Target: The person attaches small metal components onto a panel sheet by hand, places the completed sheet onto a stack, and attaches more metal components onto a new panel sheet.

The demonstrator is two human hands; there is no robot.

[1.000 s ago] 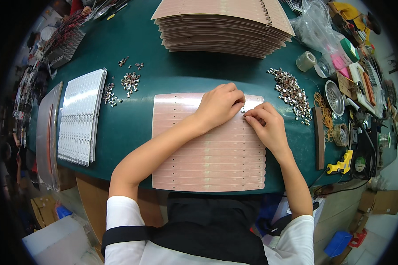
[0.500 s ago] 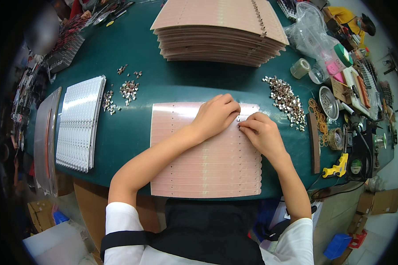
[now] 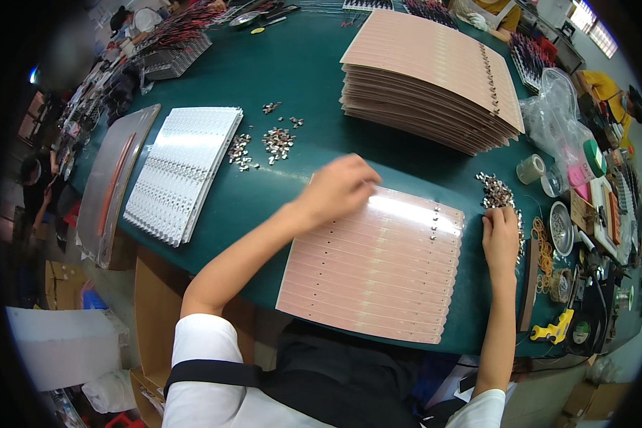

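Note:
A pale pink board (image 3: 367, 278), ridged in strips with rows of small holes, lies at the table's near edge. Several small metal clips (image 3: 434, 223) sit in a line near its far right corner. My left hand (image 3: 339, 187) is over the board's far left part; motion blurs its fingers, so whether they hold anything is unclear. Off the board to the right, my right hand (image 3: 501, 239) reaches to a pile of loose metal clips (image 3: 495, 189). Its thumb stands a little apart from the fingers, and no clip shows between them.
A tall stack of similar pink boards (image 3: 428, 78) stands at the back. White perforated panels (image 3: 182, 171) and small clip heaps (image 3: 278, 144) lie left. Along the right are a dark bar (image 3: 528, 285), rubber bands (image 3: 541, 246), a metal bowl (image 3: 561, 228) and a yellow-handled tool (image 3: 553, 329).
My right hand has left the board and moved right to the clip pile. My left hand has shifted toward the board's far left part. The whole view has turned, tilting the table.

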